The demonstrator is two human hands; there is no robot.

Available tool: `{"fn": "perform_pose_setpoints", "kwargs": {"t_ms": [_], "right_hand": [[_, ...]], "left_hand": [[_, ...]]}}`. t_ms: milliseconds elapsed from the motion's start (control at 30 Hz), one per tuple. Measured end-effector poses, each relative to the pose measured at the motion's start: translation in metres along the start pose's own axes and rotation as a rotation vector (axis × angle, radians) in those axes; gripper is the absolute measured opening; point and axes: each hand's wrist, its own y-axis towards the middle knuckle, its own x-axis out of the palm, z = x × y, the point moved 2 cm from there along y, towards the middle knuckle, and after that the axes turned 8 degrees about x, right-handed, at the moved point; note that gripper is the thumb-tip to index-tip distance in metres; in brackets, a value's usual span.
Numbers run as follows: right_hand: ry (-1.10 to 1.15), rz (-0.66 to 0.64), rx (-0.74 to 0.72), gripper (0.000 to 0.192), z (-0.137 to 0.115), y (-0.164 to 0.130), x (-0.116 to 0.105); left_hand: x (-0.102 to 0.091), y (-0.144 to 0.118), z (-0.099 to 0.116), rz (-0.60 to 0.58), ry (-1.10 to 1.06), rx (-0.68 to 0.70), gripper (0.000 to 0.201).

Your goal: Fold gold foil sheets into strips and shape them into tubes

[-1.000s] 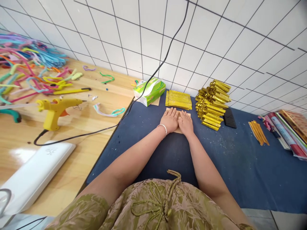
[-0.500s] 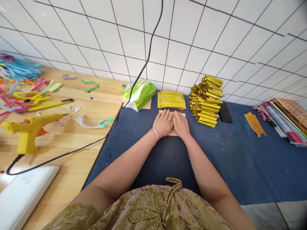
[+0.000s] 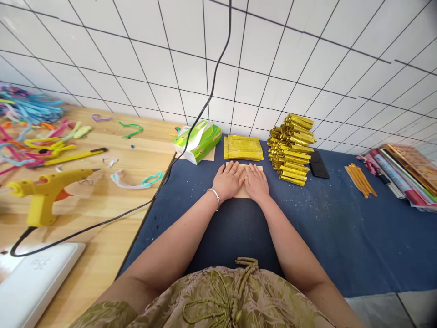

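Observation:
Both my hands lie flat, palms down, on a tan square sheet [image 3: 243,193] on the dark blue cloth. My left hand [image 3: 228,181] covers the sheet's left part, fingers stretched out. On the right part rests my right hand [image 3: 256,183], its fingers also straight. Only the sheet's front edge, top corners and a strip between the hands show; whatever is under the palms is hidden. Just beyond my fingertips is a flat stack of gold foil sheets [image 3: 243,148]. To the right of it stands a pile of folded gold foil strips [image 3: 294,152].
A tissue pack [image 3: 200,142] sits back left, a black phone [image 3: 319,165] behind the pile. Brown strips [image 3: 361,180] and books [image 3: 406,175] lie right. On the wooden table are a yellow glue gun [image 3: 44,191], a white device [image 3: 41,282] and pipe cleaners [image 3: 37,107]. A black cable [image 3: 214,75] hangs across.
My left hand has slid slightly left and its fingers have spread a little. The gap between my hands is wider. The whole view has tilted slightly.

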Motion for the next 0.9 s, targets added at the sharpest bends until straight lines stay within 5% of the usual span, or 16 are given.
{"fn": "perform_pose_setpoints", "kwargs": {"t_ms": [900], "right_hand": [[-0.119, 0.007, -0.096, 0.056, 0.006, 0.0, 0.001]], "left_hand": [[-0.002, -0.001, -0.014, -0.101, -0.018, 0.102, 0.059]]}}
